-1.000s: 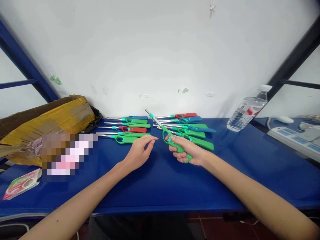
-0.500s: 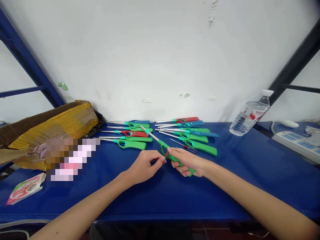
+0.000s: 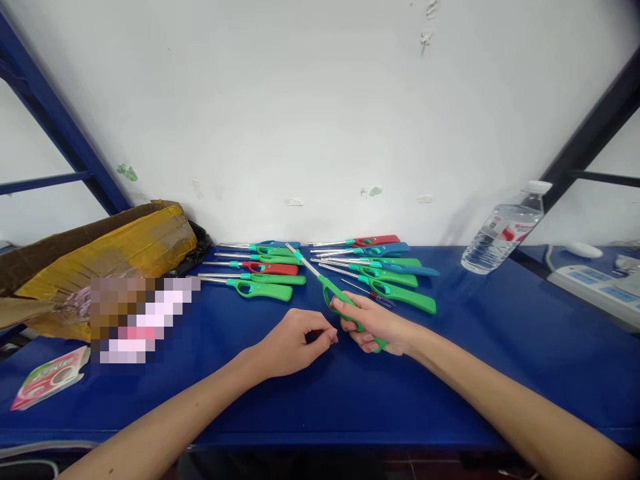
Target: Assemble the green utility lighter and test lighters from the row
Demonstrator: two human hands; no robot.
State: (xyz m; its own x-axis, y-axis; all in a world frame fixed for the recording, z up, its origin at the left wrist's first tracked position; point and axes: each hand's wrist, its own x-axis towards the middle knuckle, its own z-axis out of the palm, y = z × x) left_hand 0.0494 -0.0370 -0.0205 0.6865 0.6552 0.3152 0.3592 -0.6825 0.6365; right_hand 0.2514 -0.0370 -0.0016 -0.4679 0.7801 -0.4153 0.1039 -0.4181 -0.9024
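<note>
My right hand (image 3: 373, 323) is wrapped round the handle of a green lighter (image 3: 327, 290), whose metal tube points up and to the left. Just left of it, my left hand (image 3: 300, 340) is closed, thumb and fingertips pressed together; whatever may be between them is too small to make out. Behind the hands, several long lighters lie in two groups: a left group with a red lighter (image 3: 275, 269) and a green lighter (image 3: 265, 291), and a right group with a blue lighter (image 3: 393, 249) and a green lighter (image 3: 410, 298). A dark red screwdriver (image 3: 381, 299) lies beside the right group.
On the blue table (image 3: 320, 407), a yellow-taped cardboard box (image 3: 165, 233) sits at the left, with a red and white packet (image 3: 50, 379) in front. A water bottle (image 3: 503, 230) leans at the right, near a white power strip (image 3: 600, 293). The wall is behind.
My left hand has moved slightly down and right, away from the held lighter's trigger area. The lighter in my right hand has shifted a little to the right and up at its tip.
</note>
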